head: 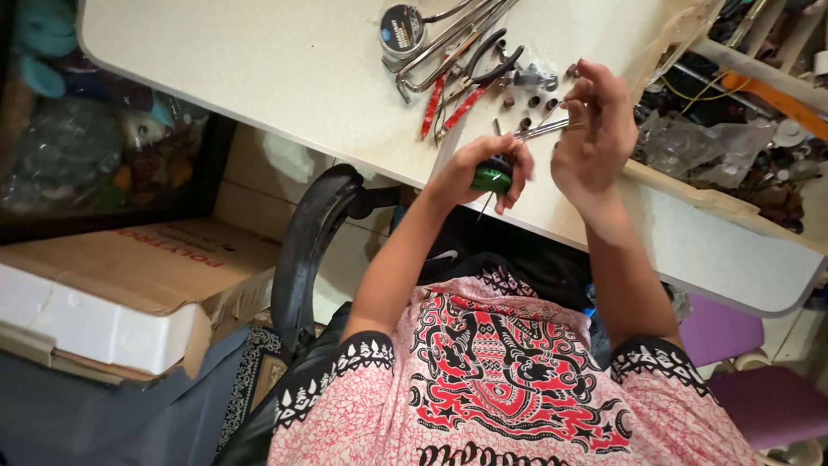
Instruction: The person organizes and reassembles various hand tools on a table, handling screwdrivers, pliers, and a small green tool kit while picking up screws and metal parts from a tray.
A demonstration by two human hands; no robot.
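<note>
Over the surface [285, 78], the left grip [483, 173] was clamped on a green-handled screwdriver [493, 179]; just beside it, the right grip [593, 129] pinched its metal shaft [545, 130].

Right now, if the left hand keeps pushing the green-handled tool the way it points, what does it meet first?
Probably the right hand: the left hand aims the green-handled tool up and right, and its metal shaft already reaches those fingers. Beyond lie small dark bits on the table. Depth is unclear.
</note>
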